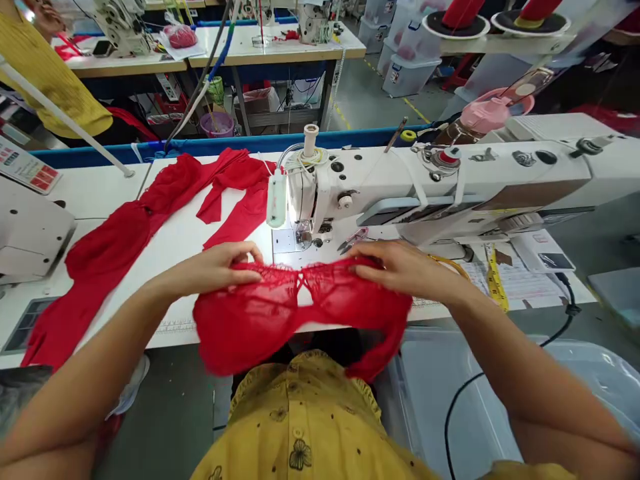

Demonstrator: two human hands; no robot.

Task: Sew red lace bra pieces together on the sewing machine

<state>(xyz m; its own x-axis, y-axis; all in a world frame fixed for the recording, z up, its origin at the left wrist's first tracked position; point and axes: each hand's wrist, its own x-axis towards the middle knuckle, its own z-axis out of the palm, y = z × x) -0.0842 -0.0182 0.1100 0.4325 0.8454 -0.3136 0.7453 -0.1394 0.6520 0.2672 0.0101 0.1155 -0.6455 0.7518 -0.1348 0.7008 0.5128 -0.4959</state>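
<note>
A red lace garment piece (280, 313) lies across the front edge of the white sewing table (200, 233), part of it hanging over toward my lap. My left hand (225, 265) grips its upper left edge with curled fingers. My right hand (395, 267) pinches its upper right edge, fingers pressed down on the fabric. Just behind the garment stands the white sewing machine (450, 180), with its needle area (305, 237) lit by a small lamp.
Long red fabric pieces (130, 233) lie spread on the table's left. A yellow tape measure (496, 283) and papers sit at the right. A clear plastic bin (450, 393) stands below on the right. A person in yellow (50, 73) works at back left.
</note>
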